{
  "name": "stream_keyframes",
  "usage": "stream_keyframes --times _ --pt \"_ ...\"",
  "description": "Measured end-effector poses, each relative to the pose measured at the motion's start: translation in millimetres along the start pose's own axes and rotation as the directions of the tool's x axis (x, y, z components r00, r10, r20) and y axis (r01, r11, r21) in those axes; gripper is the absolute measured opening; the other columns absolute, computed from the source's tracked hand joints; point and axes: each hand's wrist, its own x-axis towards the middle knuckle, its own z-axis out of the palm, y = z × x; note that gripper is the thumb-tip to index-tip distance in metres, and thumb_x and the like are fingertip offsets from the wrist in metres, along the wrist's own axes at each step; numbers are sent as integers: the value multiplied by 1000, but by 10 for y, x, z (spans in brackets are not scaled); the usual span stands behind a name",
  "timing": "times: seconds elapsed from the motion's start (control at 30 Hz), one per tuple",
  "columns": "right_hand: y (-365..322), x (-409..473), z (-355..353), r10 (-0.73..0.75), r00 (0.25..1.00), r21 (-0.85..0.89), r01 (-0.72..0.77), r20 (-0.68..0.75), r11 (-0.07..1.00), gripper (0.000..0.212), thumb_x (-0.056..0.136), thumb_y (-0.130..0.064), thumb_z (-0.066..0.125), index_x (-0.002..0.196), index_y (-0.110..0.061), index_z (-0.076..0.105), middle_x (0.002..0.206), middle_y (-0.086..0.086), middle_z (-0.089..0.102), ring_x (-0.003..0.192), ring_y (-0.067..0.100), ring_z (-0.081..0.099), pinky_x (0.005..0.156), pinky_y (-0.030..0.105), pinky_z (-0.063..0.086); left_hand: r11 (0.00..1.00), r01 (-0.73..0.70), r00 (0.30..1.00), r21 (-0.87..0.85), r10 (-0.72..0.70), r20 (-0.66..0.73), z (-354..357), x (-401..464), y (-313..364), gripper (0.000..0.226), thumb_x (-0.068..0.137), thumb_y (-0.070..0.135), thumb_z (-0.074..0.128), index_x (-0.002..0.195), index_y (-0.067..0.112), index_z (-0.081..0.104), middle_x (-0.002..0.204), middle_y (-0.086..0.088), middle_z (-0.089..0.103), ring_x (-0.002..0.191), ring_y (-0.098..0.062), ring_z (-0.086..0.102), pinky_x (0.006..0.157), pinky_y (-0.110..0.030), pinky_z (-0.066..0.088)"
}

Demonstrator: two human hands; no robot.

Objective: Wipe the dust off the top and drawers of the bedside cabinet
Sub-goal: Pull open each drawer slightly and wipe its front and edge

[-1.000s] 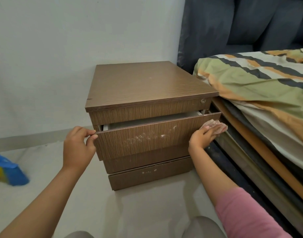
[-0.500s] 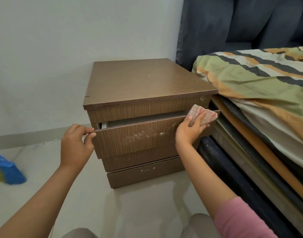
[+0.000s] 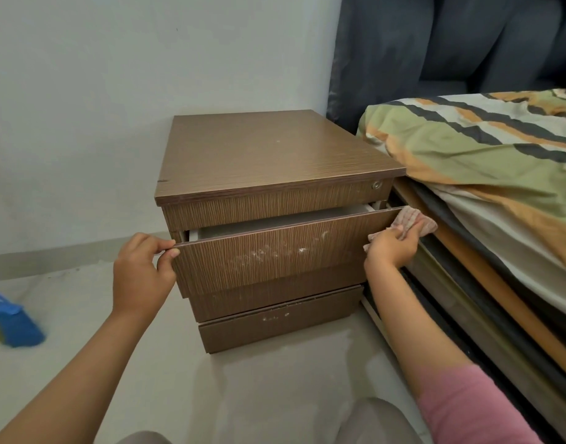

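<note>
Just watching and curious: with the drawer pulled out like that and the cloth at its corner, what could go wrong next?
1. The left hand pinches the drawer edge; pushed shut, it might catch those fingers.
2. The right hand holds the cloth in the narrow gap beside the bed, so knuckles may scrape.
3. The white marks on the front might be scratches and not wipe off.

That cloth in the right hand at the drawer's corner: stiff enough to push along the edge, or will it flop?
Probably floppy: the cloth bunches and folds in the right hand, so it should follow the fingers rather than push alone. It looks thin and light. Draped over the open drawer corner, it may snag there.
</note>
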Motion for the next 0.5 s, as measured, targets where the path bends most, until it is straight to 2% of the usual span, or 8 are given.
stream_keyframes --times 0.1,0.17,0.27,0.37,0.43,0.5 --pt "134 -239 2 -104 987 -75 113 124 991 47 98 -20 40 144 -27 31 144 -1 43 124 11 44 95 20 35 1000 2 1000 0 -2 1 1 -2 0 7 75 -7 68 79 -1 66 79 -12 60 74 -17 50 69 -27 38" --pt "203 -332 70 -168 965 -141 199 203 970 50 98 -23 41 146 -27 27 152 5 30 134 20 37 101 22 30 1000 2 1000 1 -2 3 1 0 -2 6 76 -6 68 79 -1 66 79 -12 60 74 -17 50 69 -27 38" --pt "155 -285 184 -160 972 -205 194 171 959 50 100 -22 37 148 -27 21 157 11 13 140 26 27 106 25 26 1000 -1 1000 6 1 9 1 -2 6 6 76 -5 68 80 -1 66 80 -12 60 75 -18 51 69 -28 38" --pt "98 -47 153 -62 997 -165 68 42 984 47 100 -22 35 146 -30 26 152 9 30 132 27 40 104 34 36 1000 -2 1000 4 2 7 0 -5 1 5 77 -4 68 81 -1 67 80 -13 61 75 -19 52 68 -28 39" --pt "112 100 75 34 999 -90 -36 -24 995 46 100 -18 35 144 -29 30 143 5 44 124 23 50 102 34 41 1000 -4 1000 5 4 3 6 -11 -7 6 77 -5 67 81 -1 67 80 -13 61 75 -22 54 69 -29 40" --pt "151 118 6 12 1000 -70 -13 -12 997 46 99 -16 36 144 -26 32 142 3 47 123 19 50 99 27 41 1000 -7 1000 8 7 -2 11 -8 -10 6 76 -5 67 81 -1 67 80 -13 61 75 -25 56 69 -30 41"
